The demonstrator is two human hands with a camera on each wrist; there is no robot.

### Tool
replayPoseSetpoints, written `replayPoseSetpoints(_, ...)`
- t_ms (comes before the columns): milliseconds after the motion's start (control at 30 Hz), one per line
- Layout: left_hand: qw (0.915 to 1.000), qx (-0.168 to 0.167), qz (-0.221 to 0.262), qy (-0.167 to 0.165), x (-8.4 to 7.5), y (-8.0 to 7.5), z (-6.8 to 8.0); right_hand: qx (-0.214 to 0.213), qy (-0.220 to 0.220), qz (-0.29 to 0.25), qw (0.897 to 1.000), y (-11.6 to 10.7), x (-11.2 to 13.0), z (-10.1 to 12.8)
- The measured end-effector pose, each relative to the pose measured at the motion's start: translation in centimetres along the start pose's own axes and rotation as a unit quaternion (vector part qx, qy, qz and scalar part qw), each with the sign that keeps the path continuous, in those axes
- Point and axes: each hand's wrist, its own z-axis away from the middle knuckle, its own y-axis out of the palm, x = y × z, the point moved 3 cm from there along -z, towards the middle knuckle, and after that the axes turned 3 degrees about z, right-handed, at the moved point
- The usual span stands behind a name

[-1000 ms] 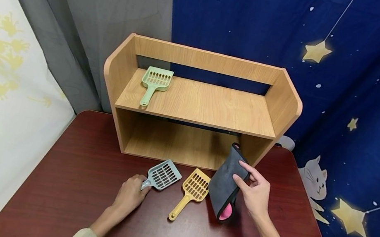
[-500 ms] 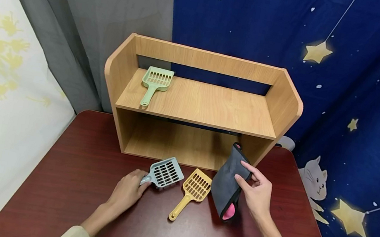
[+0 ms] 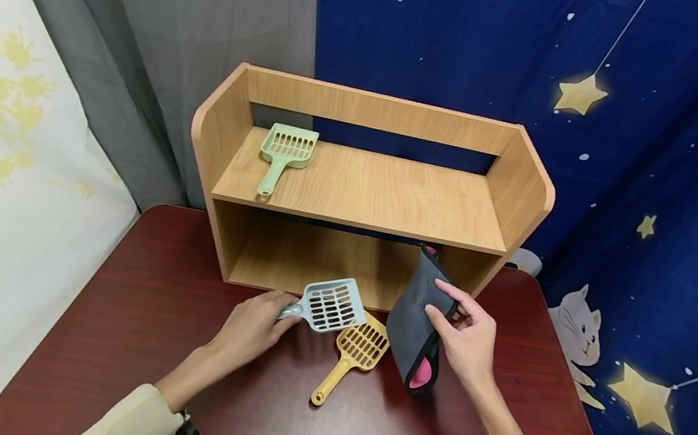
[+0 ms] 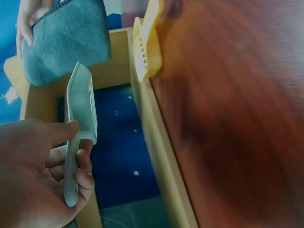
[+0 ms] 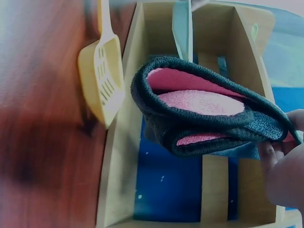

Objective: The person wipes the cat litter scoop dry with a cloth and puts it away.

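Observation:
My left hand (image 3: 255,325) grips the handle of a light blue litter scoop (image 3: 334,306), lifted off the table with its slotted head toward the right. In the left wrist view, thumb and fingers wrap that scoop's handle (image 4: 71,175). A folded cloth (image 3: 419,314), dark grey outside and pink inside, is pinched along its edge by my right hand (image 3: 470,338). The right wrist view shows the cloth's pink layers (image 5: 199,99) between dark borders. Below the blue scoop, a yellow litter scoop (image 3: 354,353) lies on the table, its head's upper edge partly covered.
Behind the hands stands a two-tier wooden shelf (image 3: 358,223) on the dark red table (image 3: 132,312). On its upper tier, at the left, rests a green litter scoop (image 3: 287,149). Curtains (image 3: 435,32) hang behind and beside the table.
My left hand has raised the blue litter scoop and carried it right and toward the shelf, over the yellow scoop's head. The right hand has lifted the cloth slightly.

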Motion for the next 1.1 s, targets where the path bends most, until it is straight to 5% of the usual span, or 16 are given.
replayPoseSetpoints(200, 0.9987, 0.001, 0.016, 0.048, -1.6, 0.4, -1.4, 0.052, 0.018, 0.009, 0.998, 1.7, 0.7, -0.7)
replayPoseSetpoints(333, 0.9962, 0.013, 0.019, 0.084, -2.8, 1.0, -2.1, 0.091, 0.033, 0.063, 0.993, 3.0, 0.8, -0.9)
replayPoseSetpoints(633, 0.9924, 0.031, 0.025, 0.116, -5.2, 2.6, -3.1, 0.154, 0.013, 0.232, 0.96, 7.3, 0.6, -0.4)
replayPoseSetpoints(900, 0.9928, 0.044, 0.029, 0.108, -5.9, 3.1, -3.4, 0.132, 0.005, 0.209, 0.969, 8.6, 0.9, 0.0)
replayPoseSetpoints(1100, 0.9938, 0.031, 0.033, 0.101, -5.5, 2.4, -3.2, 0.119, -0.02, 0.264, 0.957, 6.6, -0.1, -0.5)
